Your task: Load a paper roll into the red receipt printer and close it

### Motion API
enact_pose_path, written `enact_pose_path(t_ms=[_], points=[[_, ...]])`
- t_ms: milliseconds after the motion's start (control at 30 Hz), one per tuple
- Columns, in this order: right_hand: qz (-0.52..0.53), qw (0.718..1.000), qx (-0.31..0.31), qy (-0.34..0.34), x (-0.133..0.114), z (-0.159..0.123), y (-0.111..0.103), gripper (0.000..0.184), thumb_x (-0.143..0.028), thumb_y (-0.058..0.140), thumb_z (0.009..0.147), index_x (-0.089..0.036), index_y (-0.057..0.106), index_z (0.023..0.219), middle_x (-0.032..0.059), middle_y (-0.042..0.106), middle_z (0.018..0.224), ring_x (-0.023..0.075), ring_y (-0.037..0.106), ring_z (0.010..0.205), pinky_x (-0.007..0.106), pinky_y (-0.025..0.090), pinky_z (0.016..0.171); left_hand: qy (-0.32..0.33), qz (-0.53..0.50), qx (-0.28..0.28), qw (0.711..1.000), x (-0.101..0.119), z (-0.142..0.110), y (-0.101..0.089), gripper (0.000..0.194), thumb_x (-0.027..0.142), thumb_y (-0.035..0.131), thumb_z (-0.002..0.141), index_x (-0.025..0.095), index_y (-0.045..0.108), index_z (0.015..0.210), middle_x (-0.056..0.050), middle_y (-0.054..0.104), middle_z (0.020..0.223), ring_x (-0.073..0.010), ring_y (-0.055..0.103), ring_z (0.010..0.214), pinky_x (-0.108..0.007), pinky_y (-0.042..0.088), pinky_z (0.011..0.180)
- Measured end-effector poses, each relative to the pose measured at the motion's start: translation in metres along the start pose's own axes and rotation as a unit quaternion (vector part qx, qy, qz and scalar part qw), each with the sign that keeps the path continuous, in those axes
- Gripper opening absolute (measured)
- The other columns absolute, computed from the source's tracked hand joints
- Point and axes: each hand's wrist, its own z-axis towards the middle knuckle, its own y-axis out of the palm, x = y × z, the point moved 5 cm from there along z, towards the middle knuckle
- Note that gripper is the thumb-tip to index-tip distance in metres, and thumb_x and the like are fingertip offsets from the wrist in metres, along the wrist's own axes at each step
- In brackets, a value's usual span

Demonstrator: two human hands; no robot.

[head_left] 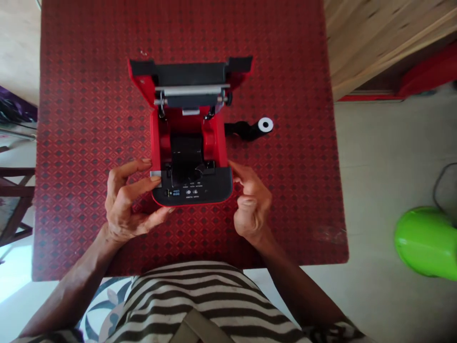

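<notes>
A red and black thermal-type printer [193, 188] sits on the table with its lid [191, 74] raised, its inside facing me. In its bay lies a dark, glossy roll [186, 148], with a loose end over the front panel. My left hand [128, 205] grips the front left corner, fingertips on the grey button and side, thumb at the front edge. Against the right side, my right hand [253, 202] is partly closed, fingers pressed to the casing and thumb bent; some fingertips are hidden. Right of the printer is a small black roll [250, 129] with a white end.
The red patterned table [285, 214] extends around the printer. A bright green rounded object [426, 242] is on the floor at right, near a dark cable. Wooden furniture [378, 43] stands at the upper right, and part of a dark wooden chair [17, 205] shows at left.
</notes>
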Motion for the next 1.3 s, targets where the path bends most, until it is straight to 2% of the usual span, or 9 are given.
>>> enact_pose_path(t_ms=[133,300,433,567,833,1000,1100,1167,1300], points=[[-0.123,0.989,0.01,-0.087,-0.037,0.047,-0.01,0.026,-0.03,0.06,0.11,-0.034,0.075,0.131,0.0037,0.081,0.117,0.0248,0.076,0.105,0.046,0.064,0.096,0.03,0.019,0.011,0.999,0.004,-0.001,0.003,0.057,0.048,0.085,0.09,0.03,0.062,0.139,-0.012,0.068,0.131,-0.0284,0.071,0.116,-0.046,0.067,0.089],[-0.208,0.942,-0.225,-0.136,-0.051,0.106,0.047,0.022,-0.019,0.057,0.109,-0.024,0.077,0.103,0.0054,0.078,0.102,0.0251,0.074,0.109,0.046,0.058,0.107,0.051,0.029,0.003,0.998,0.006,-0.005,0.005,0.071,0.041,0.088,0.087,0.025,0.056,0.149,-0.015,0.065,0.137,-0.0295,0.069,0.12,-0.044,0.068,0.093],[-0.277,0.903,-0.293,-0.149,-0.039,0.122,0.082,0.022,-0.013,0.06,0.105,-0.019,0.074,0.09,0.0072,0.075,0.087,0.024,0.076,0.089,0.038,0.061,0.087,0.06,0.033,0.009,0.998,0.004,-0.009,0.007,0.071,0.039,0.084,0.091,0.02,0.055,0.152,-0.017,0.065,0.137,-0.0287,0.069,0.12,-0.043,0.067,0.097],[-0.273,0.897,-0.308,-0.159,-0.032,0.123,0.085,0.021,-0.012,0.066,0.1,-0.02,0.071,0.08,0.0049,0.071,0.078,0.0222,0.074,0.074,0.036,0.058,0.076,0.05,0.043,0.007,0.998,0.002,-0.011,0.008,0.069,0.042,0.081,0.093,0.023,0.054,0.154,-0.015,0.065,0.136,-0.0277,0.07,0.118,-0.042,0.067,0.096],[-0.308,0.894,-0.274,-0.176,-0.068,0.115,0.059,0.014,-0.017,0.061,0.104,-0.021,0.074,0.105,0.0052,0.077,0.096,0.0197,0.075,0.081,0.032,0.06,0.078,0.054,0.051,0.013,0.997,0.001,-0.01,0.007,0.072,0.043,0.086,0.089,0.028,0.055,0.153,-0.013,0.067,0.137,-0.0278,0.072,0.118,-0.04,0.069,0.091],[-0.21,0.958,-0.161,-0.113,-0.1,0.096,-0.012,0.015,-0.024,0.075,0.098,-0.027,0.073,0.112,0.0,0.077,0.096,0.016,0.072,0.074,0.032,0.061,0.068,0.053,0.035,0.013,0.998,0.001,-0.008,0.006,0.068,0.046,0.083,0.093,0.03,0.055,0.152,-0.014,0.068,0.136,-0.0279,0.074,0.115,-0.043,0.07,0.091],[-0.079,0.99,-0.12,0.005,-0.082,0.064,-0.056,0.031,-0.026,0.084,0.091,-0.03,0.072,0.118,0.0,0.08,0.103,0.0177,0.077,0.084,0.03,0.062,0.065,0.051,0.032,0.009,0.998,0.001,-0.006,0.006,0.065,0.045,0.083,0.092,0.031,0.056,0.15,-0.014,0.068,0.134,-0.029,0.073,0.115,-0.045,0.07,0.09],[-0.002,0.991,-0.104,0.09,-0.057,0.036,-0.071,0.034,-0.026,0.084,0.09,-0.03,0.072,0.121,0.0021,0.08,0.114,0.0204,0.079,0.099,0.032,0.066,0.076,0.053,0.032,0.015,0.998,0.002,-0.005,0.005,0.068,0.042,0.085,0.09,0.031,0.057,0.151,-0.013,0.068,0.134,-0.0291,0.073,0.115,-0.044,0.069,0.09],[0.043,0.976,-0.097,0.19,-0.012,-0.014,-0.064,0.031,-0.023,0.08,0.091,-0.027,0.072,0.122,0.0047,0.081,0.119,0.0194,0.081,0.104,0.033,0.067,0.089,0.069,0.048,0.025,0.996,0.003,-0.005,0.005,0.078,0.041,0.09,0.085,0.027,0.056,0.155,-0.014,0.068,0.134,-0.029,0.071,0.116,-0.044,0.067,0.093]])
